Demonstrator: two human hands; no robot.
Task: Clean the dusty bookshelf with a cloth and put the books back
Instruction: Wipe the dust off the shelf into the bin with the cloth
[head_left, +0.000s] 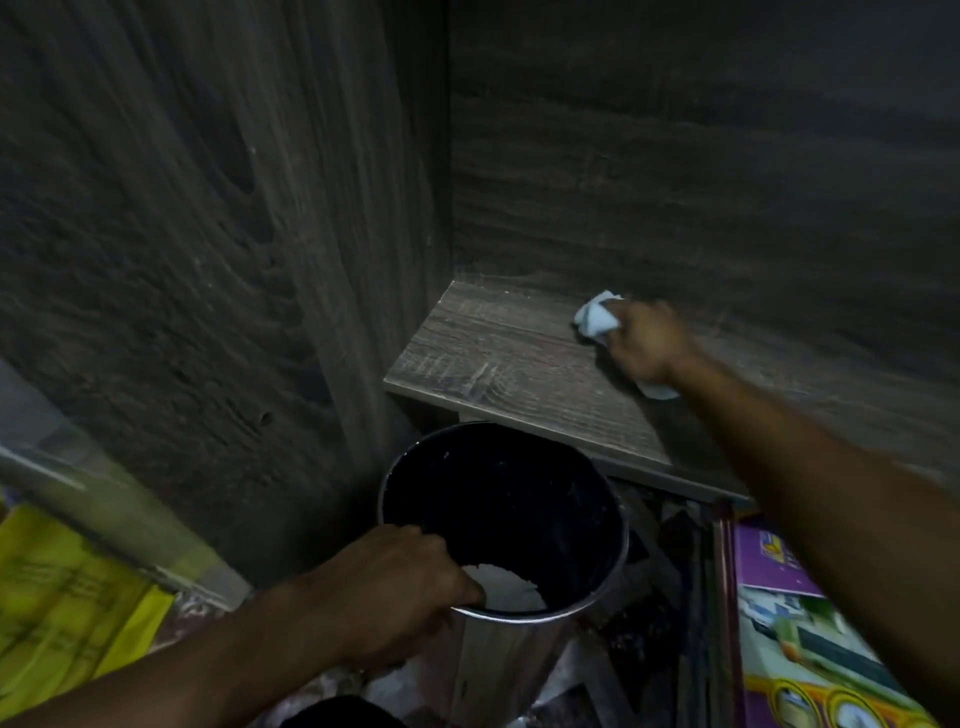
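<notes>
Our right hand (647, 343) bunches the cloth (597, 319) against the shelf (493, 353) at 2 o'clock; our left hand (389, 587) grips the bin (625, 545) rim at 6.

— What is the right hand (647, 340) doing?
— It is gripping a bunched pale blue cloth (597, 318) and pressing it on the wooden shelf (483, 353), near the back panel.
— And the left hand (395, 587)?
— It is holding the near rim of a metal bin (498, 667) that is standing just below the shelf's front edge.
— Lower right?
— A purple-covered book (774, 566) is lying there.
</notes>
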